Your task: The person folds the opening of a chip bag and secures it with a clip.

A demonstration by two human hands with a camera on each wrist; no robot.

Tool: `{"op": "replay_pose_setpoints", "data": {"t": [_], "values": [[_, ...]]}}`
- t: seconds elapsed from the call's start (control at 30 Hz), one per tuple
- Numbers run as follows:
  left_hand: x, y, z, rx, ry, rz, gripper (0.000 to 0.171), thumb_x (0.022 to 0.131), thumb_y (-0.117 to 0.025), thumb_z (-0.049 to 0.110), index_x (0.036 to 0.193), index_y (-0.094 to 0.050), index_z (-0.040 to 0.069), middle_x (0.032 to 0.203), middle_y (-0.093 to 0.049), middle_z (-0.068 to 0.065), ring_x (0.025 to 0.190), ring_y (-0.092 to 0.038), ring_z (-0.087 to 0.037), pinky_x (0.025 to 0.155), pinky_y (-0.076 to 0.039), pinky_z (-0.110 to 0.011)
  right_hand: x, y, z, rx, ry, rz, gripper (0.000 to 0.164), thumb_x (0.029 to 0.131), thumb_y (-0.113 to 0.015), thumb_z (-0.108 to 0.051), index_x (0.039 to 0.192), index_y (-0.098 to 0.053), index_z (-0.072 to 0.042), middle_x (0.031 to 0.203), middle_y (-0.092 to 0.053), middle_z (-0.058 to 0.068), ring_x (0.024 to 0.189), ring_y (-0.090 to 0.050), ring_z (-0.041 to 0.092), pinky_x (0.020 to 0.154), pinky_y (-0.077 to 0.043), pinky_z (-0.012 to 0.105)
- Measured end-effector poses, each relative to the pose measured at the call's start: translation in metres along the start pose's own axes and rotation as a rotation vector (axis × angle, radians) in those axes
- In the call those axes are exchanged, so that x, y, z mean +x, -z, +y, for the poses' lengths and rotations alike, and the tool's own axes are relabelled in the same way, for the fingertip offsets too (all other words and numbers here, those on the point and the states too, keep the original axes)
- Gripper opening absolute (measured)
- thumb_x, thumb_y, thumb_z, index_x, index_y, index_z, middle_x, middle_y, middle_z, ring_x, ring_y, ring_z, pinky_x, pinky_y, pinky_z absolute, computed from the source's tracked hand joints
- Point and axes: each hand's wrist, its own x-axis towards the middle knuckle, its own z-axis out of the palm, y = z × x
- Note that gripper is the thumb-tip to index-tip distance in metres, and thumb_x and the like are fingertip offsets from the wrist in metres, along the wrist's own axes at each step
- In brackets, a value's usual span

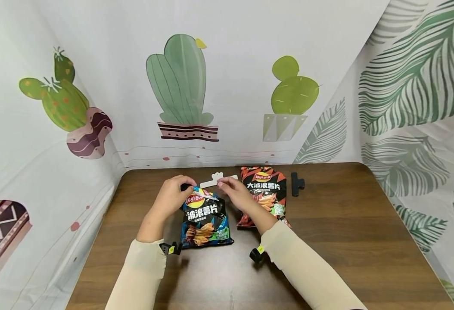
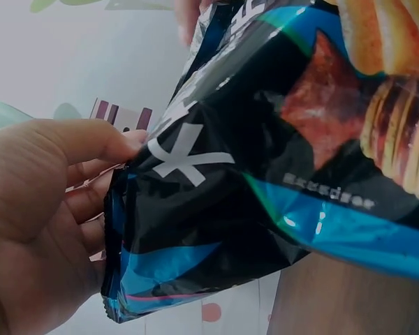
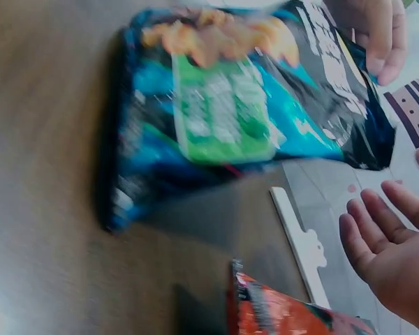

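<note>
A black-and-blue bag of potato chips [image 1: 203,219] is tilted up, its lower end by the tabletop. My left hand [image 1: 169,199] pinches its top left edge between thumb and fingers; in the left wrist view the thumb [image 2: 122,143] lies on the front of the bag. My right hand [image 1: 239,198] is off the bag's right side, near a white sealing clip [image 1: 208,183]. In the right wrist view the right hand [image 3: 398,262] has its fingers loosely spread with nothing in them. The right forearm partly covers a red-and-black chip bag [image 1: 261,187].
A black sealing clip [image 1: 296,185] lies right of the red bag. Everything is on a brown wooden table [image 1: 339,241], whose far edge meets a white cloth backdrop [image 1: 242,94] printed with cacti and leaves.
</note>
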Motion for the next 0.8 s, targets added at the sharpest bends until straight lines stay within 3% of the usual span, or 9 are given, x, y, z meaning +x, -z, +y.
{"op": "replay_pose_setpoints", "data": {"t": [0.23,0.47,0.8], "values": [[0.0,-0.002,-0.004,0.016,0.012,-0.003,0.011,0.097,-0.065,0.012,0.102,-0.075,0.011,0.111,-0.072,-0.008,0.093,-0.063,-0.023,0.085,-0.051,-0.042,0.02,0.005,0.0,-0.05,-0.045,0.003,0.03,0.105,-0.054,-0.025,0.128,-0.065,-0.009,0.138,-0.061,0.014,0.124,-0.058,0.04,0.104,-0.047,0.052],[-0.002,-0.004,-0.003,0.021,0.015,0.007,0.012,0.097,-0.065,0.011,0.104,-0.075,0.009,0.113,-0.072,-0.009,0.094,-0.064,-0.024,0.083,-0.051,-0.042,0.032,0.005,0.0,-0.163,-0.034,0.041,0.031,0.104,-0.056,-0.023,0.129,-0.065,-0.007,0.138,-0.062,0.012,0.124,-0.059,0.03,0.102,-0.047,0.047],[-0.003,-0.005,-0.005,0.034,0.004,0.039,0.014,0.095,-0.063,0.01,0.101,-0.075,0.011,0.107,-0.072,-0.006,0.084,-0.061,-0.02,0.076,-0.049,-0.035,0.048,0.009,0.012,-0.273,-0.044,0.069,0.032,0.102,-0.058,-0.022,0.127,-0.065,-0.005,0.134,-0.063,0.014,0.123,-0.059,0.033,0.102,-0.047,0.049]]}}
